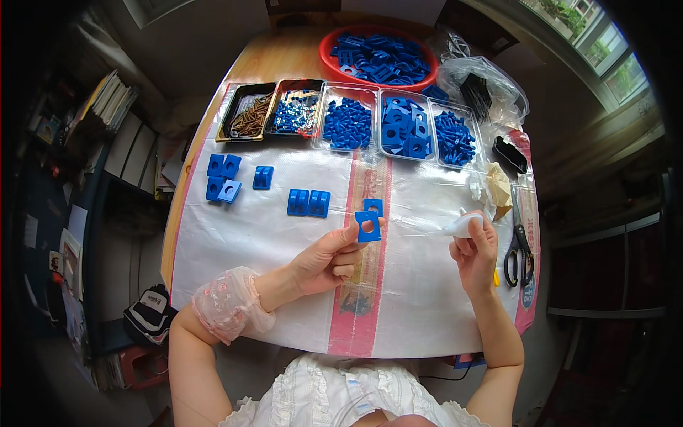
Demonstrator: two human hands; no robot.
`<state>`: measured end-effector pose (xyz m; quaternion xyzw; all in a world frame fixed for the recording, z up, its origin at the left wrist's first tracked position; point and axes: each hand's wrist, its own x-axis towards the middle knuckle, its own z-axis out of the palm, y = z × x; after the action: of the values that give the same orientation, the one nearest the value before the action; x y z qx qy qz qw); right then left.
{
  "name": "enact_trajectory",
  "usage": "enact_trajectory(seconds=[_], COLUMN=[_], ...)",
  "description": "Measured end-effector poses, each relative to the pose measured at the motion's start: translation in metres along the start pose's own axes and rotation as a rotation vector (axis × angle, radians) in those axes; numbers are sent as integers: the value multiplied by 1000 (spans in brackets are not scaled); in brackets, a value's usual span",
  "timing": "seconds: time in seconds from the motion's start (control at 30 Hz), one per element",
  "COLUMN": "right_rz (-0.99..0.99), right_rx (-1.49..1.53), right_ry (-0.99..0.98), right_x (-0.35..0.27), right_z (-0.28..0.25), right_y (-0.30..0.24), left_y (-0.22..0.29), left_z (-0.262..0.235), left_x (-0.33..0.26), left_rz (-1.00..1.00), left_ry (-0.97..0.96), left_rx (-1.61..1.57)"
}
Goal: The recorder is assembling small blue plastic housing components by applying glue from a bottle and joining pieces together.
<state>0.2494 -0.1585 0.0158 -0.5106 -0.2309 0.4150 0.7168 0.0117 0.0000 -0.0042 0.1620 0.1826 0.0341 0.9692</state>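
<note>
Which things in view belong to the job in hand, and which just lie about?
Likely the job's:
blue plate in left hand
white piece in right hand
small blue parts
red basin

Seemingly lying about:
untouched scissors
black-and-white bag
books

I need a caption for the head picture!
Left hand holding a blue plastic plate with a round hole; right hand pinching a white object.

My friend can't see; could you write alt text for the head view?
A person's left hand holds a flat blue piece with a hole, and the right hand holds something white, above a white-sheeted table. Beyond stand five trays of small parts and a red basin of blue pieces.
</note>
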Motion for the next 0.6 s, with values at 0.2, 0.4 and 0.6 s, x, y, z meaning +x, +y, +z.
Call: enact_trajectory(seconds=[0.2,0.4,0.6], right_rz=[8,4,16], right_rx=[7,-11,13], right_ry=[-1,7,-2], right_x=[0,0,0], right_z=[-1,1,0], right_y=[1,0,0], left_y=[0,0,0], left_z=[0,1,3], left_x=[0,-1,-1], left_rz=[-1,-3,-9], left_ry=[10,3,3], left_rx=[-7,-3,-4])
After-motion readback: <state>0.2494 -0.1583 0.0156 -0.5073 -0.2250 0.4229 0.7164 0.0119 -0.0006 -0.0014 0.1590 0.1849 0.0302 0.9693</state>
